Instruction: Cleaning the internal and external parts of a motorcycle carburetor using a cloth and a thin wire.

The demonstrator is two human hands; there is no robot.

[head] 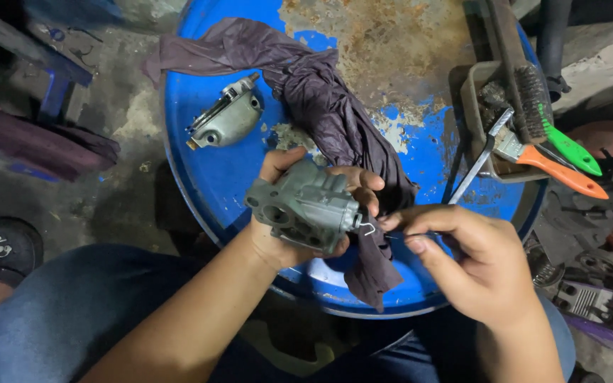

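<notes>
While hands [391,227] work, rag [321,99] drapes drum [214,177].

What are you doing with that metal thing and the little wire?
A person sits at a blue drum used as a table. The left hand holds a grey metal engine part. The right hand pinches a thin hooked wire at the part's side. A dark rag and a second metal piece lie on the drum, brushes at its edge.
</notes>
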